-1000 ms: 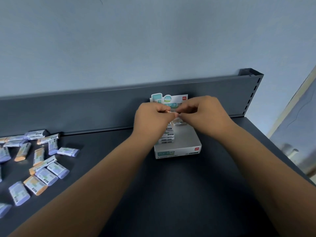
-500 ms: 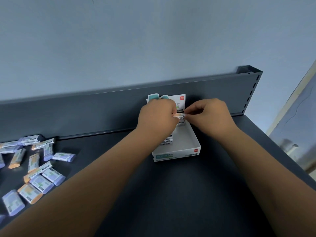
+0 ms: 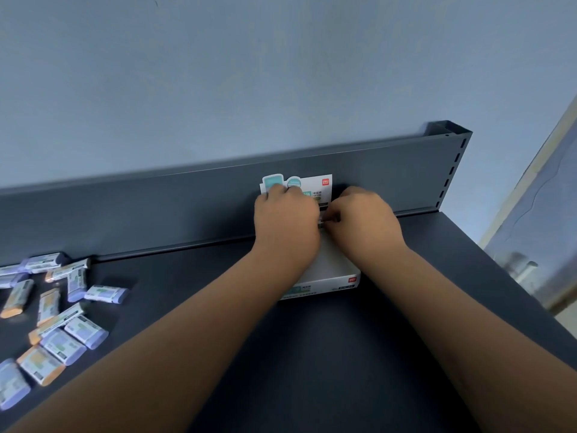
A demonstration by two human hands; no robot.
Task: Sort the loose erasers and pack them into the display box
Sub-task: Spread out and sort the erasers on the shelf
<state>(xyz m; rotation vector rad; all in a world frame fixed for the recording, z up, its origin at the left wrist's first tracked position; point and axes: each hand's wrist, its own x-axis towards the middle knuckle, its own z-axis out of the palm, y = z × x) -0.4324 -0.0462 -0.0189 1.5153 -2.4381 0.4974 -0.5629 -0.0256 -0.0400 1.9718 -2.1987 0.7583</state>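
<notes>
The white display box [image 3: 337, 270] stands on the dark shelf, its printed header card [image 3: 315, 185] upright against the back panel. My left hand [image 3: 285, 220] and my right hand [image 3: 365, 218] meet over the far end of the box and pinch one wrapped eraser [image 3: 326, 218] between their fingertips. Only a sliver of that eraser shows. My left forearm hides the box's left half and whatever lies inside. Several loose erasers [image 3: 75, 335], purple and orange in printed sleeves, lie scattered at the left.
A raised dark back panel [image 3: 156, 210] runs along the rear of the shelf [image 3: 312, 354], ending in a slotted upright [image 3: 452, 170] at the right. The shelf's right edge drops off beside a pale wall and floor.
Both hands have moved farther back and lower, toward the box's rear end by the header card, still holding the eraser. The view has tilted slightly, so the loose erasers sit lower left.
</notes>
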